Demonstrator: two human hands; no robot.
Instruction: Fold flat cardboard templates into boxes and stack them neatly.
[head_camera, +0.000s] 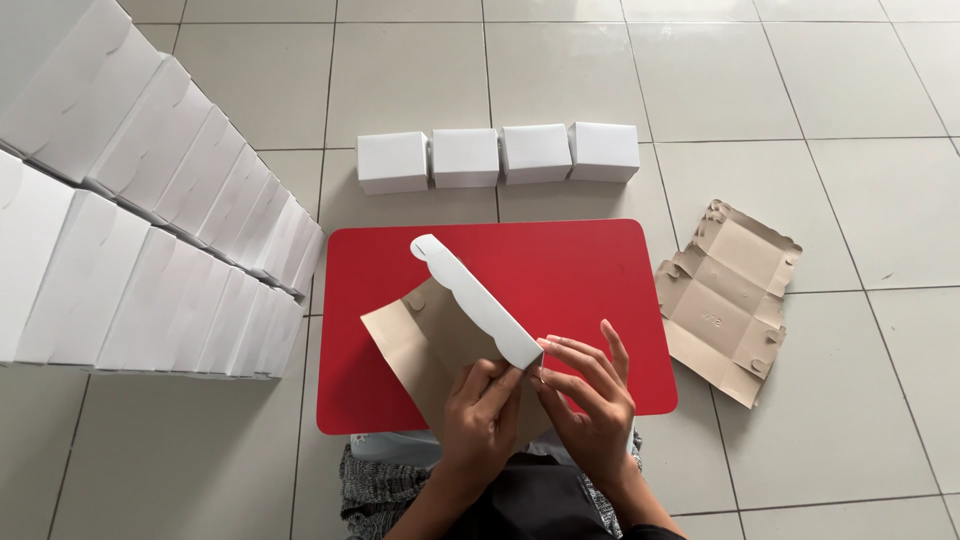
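I am looking down at my two hands working over a red worktop (600, 270) that is sitting on a tiled floor (850, 420). My left hand (480, 420) and right hand (590, 400) are meeting at the near end of a box blank (440, 340), which is lying partly on the worktop with its brown inside facing up. One long flap (475, 295) is standing up along its crease, showing its white outer face and a scalloped edge, and running away from me toward the middle of the worktop. The left grip is pinching the near corner of that flap between thumb and fingers; the right grip is clenching the same corner from the other side, fingers (575, 355) stretching flat along the card, seemingly to keep the fold square while the corner is being pressed. To the right, on the floor just beside the worktop, flat blanks (730, 300) are lying brown side up, close enough to reach. Beyond the worktop four white boxes (497, 156) are standing in a row, touching side by side, clear of the folding area. On my left, two long rows of stacked boxes (150, 240) are leaning together on the floor, well apart from the hands. Dark cloth (530, 500) is showing below my wrists
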